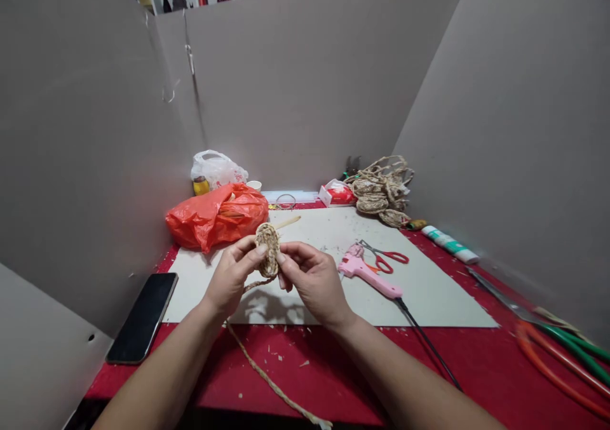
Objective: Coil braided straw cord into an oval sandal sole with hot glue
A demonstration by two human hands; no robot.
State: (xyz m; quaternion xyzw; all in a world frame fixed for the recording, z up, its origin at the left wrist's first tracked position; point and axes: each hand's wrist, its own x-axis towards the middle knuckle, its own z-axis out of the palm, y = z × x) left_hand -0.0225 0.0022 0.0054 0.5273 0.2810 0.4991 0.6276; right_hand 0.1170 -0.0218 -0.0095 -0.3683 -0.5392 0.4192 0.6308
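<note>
So the oval rope piece (pixel 268 252) is just below mid-frame, long axis pretty much up-and-down, left hand (pixel 229 272) and right hand (pixel 312 279) pinching its edges, grip narrow.

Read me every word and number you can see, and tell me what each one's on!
No words or numbers can be read.
White plastic bag: red print, too small and blurred to read.
White-and-green roll: green marks, too blurred to read.
Phone: black screen, no words showing.
</note>
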